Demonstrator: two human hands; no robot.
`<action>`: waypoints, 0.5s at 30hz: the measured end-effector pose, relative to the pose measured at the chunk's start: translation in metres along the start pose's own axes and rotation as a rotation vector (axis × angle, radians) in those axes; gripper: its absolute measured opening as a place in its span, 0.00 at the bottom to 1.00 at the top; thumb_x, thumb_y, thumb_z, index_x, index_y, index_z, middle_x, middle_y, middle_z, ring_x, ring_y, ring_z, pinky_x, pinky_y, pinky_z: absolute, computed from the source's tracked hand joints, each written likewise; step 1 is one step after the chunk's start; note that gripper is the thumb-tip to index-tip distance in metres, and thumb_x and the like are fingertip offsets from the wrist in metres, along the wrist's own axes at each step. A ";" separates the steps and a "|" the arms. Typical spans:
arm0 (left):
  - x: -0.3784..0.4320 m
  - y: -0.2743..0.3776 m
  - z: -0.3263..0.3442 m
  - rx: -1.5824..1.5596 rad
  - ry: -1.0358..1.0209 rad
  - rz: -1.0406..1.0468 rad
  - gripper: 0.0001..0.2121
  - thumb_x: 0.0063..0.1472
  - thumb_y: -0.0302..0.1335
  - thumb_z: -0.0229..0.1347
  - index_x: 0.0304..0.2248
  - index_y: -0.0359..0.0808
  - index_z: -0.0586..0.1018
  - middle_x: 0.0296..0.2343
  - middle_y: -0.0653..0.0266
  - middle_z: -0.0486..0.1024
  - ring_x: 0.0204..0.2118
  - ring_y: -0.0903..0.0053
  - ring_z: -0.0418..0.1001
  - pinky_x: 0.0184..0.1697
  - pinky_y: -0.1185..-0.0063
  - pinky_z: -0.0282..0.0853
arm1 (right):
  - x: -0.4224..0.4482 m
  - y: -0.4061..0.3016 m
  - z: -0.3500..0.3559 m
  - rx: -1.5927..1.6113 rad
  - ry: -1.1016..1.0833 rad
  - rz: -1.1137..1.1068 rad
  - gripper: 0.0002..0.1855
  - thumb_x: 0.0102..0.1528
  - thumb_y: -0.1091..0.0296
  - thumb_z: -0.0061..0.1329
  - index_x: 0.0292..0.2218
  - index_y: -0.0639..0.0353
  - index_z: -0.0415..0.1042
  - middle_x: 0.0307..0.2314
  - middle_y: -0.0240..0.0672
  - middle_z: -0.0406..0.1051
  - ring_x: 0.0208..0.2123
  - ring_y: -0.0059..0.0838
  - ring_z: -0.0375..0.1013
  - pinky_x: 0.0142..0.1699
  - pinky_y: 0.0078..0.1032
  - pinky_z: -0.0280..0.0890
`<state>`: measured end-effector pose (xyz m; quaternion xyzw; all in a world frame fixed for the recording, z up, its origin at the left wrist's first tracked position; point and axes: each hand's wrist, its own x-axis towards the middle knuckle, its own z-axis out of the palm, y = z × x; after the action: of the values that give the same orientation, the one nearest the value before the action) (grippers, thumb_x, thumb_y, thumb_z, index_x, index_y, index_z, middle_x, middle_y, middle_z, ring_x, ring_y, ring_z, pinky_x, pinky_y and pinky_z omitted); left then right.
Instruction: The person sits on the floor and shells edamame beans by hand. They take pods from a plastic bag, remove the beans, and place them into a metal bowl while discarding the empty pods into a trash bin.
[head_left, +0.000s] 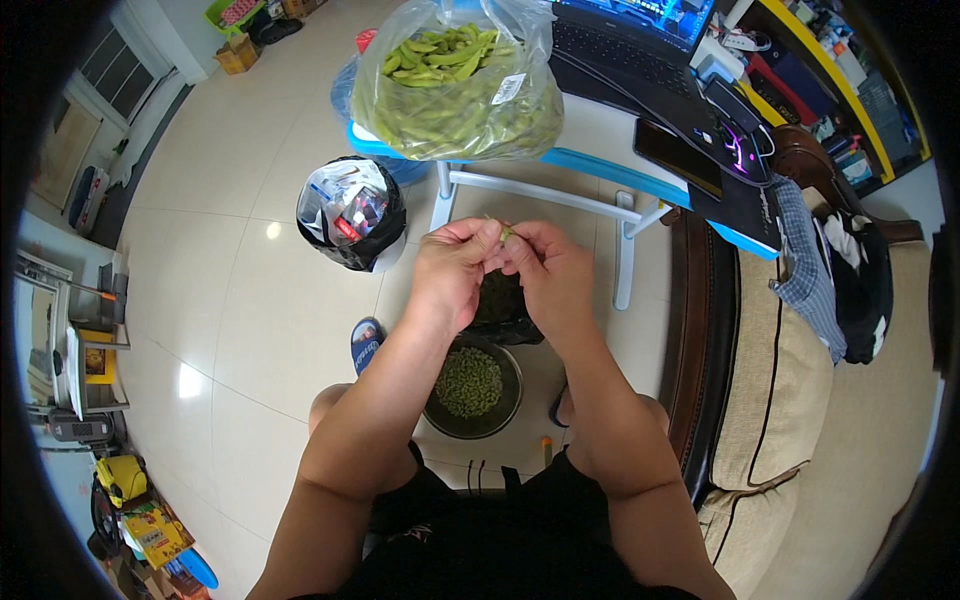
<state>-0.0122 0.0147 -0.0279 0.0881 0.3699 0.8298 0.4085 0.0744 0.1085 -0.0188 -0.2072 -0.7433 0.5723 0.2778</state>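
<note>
My left hand (454, 266) and my right hand (551, 274) meet in front of me, their fingertips pinching a small green soybean pod (507, 234) between them. Below the hands, a metal bowl (517, 390) on the floor holds shelled green beans (469, 381). A black plastic bag (510, 330) lies just beyond the bowl, partly hidden by my hands; dark contents show inside. On the table edge ahead stands a clear plastic bag (450, 120) full of green soybean pods (442, 56).
A white and blue table (600, 135) carries a laptop (622, 56) and a smartphone (677, 157). A lined trash bin (351, 214) stands left of the table legs. To the right is a sofa (780, 360) with clothes on it. A slipper (366, 343) is near the left foot.
</note>
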 end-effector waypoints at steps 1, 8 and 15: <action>0.000 -0.002 -0.001 0.021 -0.028 0.019 0.09 0.61 0.27 0.49 0.33 0.26 0.74 0.27 0.58 0.75 0.29 0.72 0.75 0.34 0.78 0.71 | -0.001 -0.010 0.000 0.071 0.009 0.085 0.07 0.54 0.71 0.48 0.33 0.65 0.70 0.23 0.37 0.73 0.22 0.25 0.72 0.28 0.22 0.66; 0.000 0.001 0.001 -0.063 -0.040 -0.076 0.08 0.62 0.25 0.47 0.35 0.28 0.74 0.31 0.56 0.75 0.32 0.68 0.75 0.40 0.72 0.72 | 0.002 -0.010 -0.004 0.098 0.123 0.077 0.09 0.55 0.71 0.46 0.33 0.70 0.70 0.21 0.36 0.73 0.19 0.18 0.69 0.25 0.18 0.65; -0.004 0.006 0.009 -0.100 0.045 -0.156 0.07 0.63 0.25 0.46 0.32 0.31 0.73 0.29 0.59 0.74 0.29 0.71 0.74 0.36 0.75 0.71 | 0.003 -0.013 -0.011 -0.014 0.039 0.103 0.06 0.54 0.73 0.47 0.31 0.67 0.70 0.21 0.36 0.74 0.19 0.21 0.71 0.25 0.19 0.65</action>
<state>-0.0093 0.0145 -0.0170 0.0199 0.3429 0.8146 0.4674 0.0799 0.1151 -0.0034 -0.2582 -0.7300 0.5765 0.2611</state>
